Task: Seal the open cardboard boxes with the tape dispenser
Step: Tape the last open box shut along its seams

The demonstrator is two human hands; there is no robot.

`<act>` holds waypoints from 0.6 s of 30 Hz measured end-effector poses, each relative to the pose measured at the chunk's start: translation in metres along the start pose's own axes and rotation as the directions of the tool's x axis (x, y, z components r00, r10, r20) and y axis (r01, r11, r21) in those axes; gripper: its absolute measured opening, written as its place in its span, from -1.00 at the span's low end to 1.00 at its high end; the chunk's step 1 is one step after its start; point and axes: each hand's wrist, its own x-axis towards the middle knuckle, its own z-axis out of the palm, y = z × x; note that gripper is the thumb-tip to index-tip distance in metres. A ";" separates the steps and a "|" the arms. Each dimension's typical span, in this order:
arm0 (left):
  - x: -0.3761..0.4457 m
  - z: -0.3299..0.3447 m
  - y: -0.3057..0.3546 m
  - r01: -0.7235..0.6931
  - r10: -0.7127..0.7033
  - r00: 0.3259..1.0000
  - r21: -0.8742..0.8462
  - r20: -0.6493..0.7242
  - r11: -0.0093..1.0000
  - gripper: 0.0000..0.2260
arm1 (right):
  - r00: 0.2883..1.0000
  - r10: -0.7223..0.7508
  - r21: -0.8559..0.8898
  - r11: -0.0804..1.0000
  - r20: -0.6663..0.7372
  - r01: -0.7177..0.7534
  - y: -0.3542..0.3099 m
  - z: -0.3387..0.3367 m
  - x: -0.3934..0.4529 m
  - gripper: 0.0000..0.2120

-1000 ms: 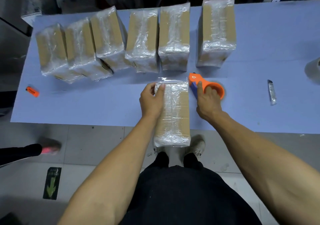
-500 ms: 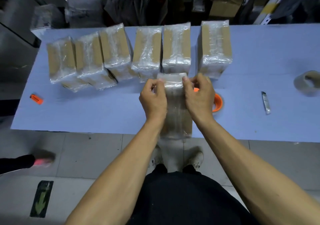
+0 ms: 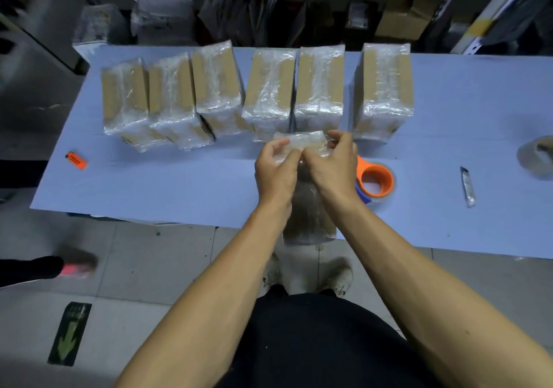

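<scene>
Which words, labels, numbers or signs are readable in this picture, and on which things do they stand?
No text can be read here.
Small orange tag on the table: dark print, too small and blurred to read.
Floor sticker: a green arrow sign that points toward the person; the characters above it are too blurred to read.
Wrapped boxes, orange tape dispenser: no print shows.

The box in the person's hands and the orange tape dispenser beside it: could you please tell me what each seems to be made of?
The box looks like brown cardboard wrapped in clear glossy film or tape; the wrinkled, shiny film shows at its far end, where both hands pinch it. The tape dispenser looks like smooth moulded plastic, bright orange with a blue part, holding a roll of what seems clear tape.
</scene>
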 end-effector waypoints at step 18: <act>0.017 -0.056 -0.050 0.186 -0.133 0.940 0.146 -0.316 0.972 -0.67 | 0.988 0.135 -0.158 0.980 0.072 -0.122 0.061 -0.033 0.003 -0.60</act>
